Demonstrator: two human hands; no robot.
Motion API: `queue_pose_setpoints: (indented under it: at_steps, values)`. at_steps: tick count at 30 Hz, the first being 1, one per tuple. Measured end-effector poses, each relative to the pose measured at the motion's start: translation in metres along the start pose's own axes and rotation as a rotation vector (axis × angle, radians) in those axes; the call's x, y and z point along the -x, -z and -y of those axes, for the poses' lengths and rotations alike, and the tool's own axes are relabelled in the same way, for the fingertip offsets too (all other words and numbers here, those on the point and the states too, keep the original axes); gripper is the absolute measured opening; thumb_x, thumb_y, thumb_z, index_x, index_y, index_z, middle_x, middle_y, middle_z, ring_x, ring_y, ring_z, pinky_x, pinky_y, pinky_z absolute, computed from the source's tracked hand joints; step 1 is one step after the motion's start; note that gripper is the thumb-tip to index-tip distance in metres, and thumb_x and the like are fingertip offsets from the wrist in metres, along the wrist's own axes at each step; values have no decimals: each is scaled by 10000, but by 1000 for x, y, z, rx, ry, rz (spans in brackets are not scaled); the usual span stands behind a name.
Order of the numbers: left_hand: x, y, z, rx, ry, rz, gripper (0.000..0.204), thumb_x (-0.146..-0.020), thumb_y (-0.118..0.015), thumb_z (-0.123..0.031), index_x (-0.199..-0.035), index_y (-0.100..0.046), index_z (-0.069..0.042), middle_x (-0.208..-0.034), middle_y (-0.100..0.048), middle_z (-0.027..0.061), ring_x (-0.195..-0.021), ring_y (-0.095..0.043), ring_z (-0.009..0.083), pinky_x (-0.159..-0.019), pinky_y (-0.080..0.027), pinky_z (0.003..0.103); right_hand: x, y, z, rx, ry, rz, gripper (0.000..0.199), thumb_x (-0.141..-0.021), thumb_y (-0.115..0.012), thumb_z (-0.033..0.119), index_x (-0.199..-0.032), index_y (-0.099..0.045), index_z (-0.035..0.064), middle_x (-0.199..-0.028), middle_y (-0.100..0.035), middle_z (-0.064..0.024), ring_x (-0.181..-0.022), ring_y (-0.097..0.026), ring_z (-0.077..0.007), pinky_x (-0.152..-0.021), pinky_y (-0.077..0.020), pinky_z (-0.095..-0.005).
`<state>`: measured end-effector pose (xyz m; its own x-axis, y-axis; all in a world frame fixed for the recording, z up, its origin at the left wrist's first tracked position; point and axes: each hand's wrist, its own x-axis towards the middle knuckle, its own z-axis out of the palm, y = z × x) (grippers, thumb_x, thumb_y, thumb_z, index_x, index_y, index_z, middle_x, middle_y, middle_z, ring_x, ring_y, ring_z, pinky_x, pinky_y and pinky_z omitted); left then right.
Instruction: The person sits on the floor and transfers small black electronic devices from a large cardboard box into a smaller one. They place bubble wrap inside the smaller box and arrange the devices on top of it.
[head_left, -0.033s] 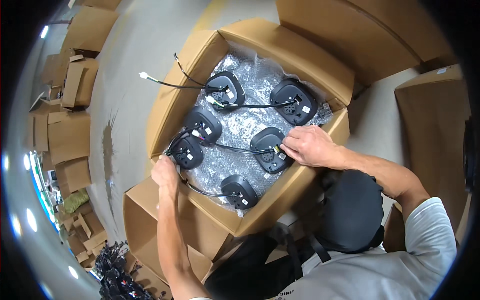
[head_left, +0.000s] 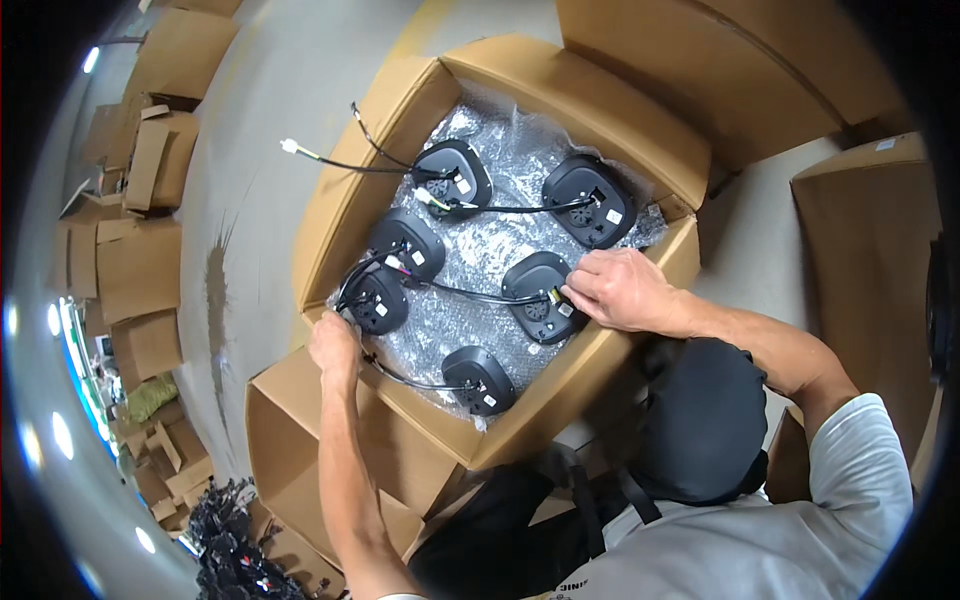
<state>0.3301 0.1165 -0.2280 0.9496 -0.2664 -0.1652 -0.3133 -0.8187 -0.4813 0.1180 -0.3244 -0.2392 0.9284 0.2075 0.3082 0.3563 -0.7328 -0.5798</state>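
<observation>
Several black rounded housings with cables lie on bubble wrap point(head_left: 480, 255) inside an open cardboard box point(head_left: 575, 90). At the box's left corner, my left hand point(head_left: 334, 342) is closed around black cables point(head_left: 352, 280) beside the lower-left housing point(head_left: 378, 303). My right hand point(head_left: 618, 290) reaches over the near right wall, fingers pinched at the cable end on the right-hand housing point(head_left: 538, 285); they partly hide it. Other housings sit at the upper left point(head_left: 462, 165), upper right point(head_left: 590, 185), left middle point(head_left: 415, 240) and near side point(head_left: 480, 365). A pale connector point(head_left: 291, 147) hangs past the left wall.
An open carton point(head_left: 285, 410) stands against the box's near left side. Large cartons stand at the upper right point(head_left: 700, 70) and far right point(head_left: 860, 230). More cartons point(head_left: 140, 270) line the left beyond the grey floor point(head_left: 270, 200). A heap of black parts point(head_left: 225, 545) lies lower left.
My left hand has shifted very slightly to the right, with the cables at it. My right hand stays at the right-hand housing.
</observation>
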Motion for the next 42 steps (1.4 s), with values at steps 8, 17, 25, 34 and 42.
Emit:
queue_pose_setpoints:
  at_steps: [8, 17, 25, 34, 42]
  values:
    - [57, -23, -134, 580, 659, -156, 756, -980, -643, -300, -1456, -295, 173, -1459, -411, 398, -1337, -490, 481, -1107, -407, 505, 1, 2, 3, 42, 9, -4, 263, -913, -694, 219, -725, -587, 70, -716, -578, -96, -684, -647, -297, -621, -545, -428]
    - [90, 38, -111, 260, 286, 44, 591, -972, -633, -394, -1367, -570, 41, -1477, -463, 323, -1301, -507, 431, -1081, -416, 525, 1, -1, 4, 14, -25, -14, 270, -913, -689, 210, -706, -597, 65, -714, -587, -98, -699, -654, -308, -636, -550, -438]
    - [101, -41, -118, 562, 374, -73, 863, -957, -634, -506, -1544, -351, 60, -1606, -144, 416, -1455, -298, 548, -1222, -258, 555, -10, 1, 14, -1, 18, -17, 281, -913, -698, 205, -700, -583, 62, -712, -581, -101, -687, -649, -314, -618, -546, -434]
    - [134, 71, -89, 553, 478, -526, 381, -918, -700, -185, -1216, -663, 49, -1358, -576, 275, -1329, -491, 449, -1142, -360, 551, -9, 0, 15, 65, -20, -6, 228, -883, -729, 178, -719, -612, 74, -698, -579, -97, -644, -631, -309, -577, -522, -450]
    - [293, 107, -99, 377, 989, -406, 472, -907, -715, -213, -1279, -595, 52, -1198, -619, 321, -1188, -583, 450, -1019, -435, 535, -14, -3, 31, 28, -30, -1, 179, -881, -732, 111, -742, -645, 37, -713, -599, -144, -640, -624, -370, -585, -495, -470]
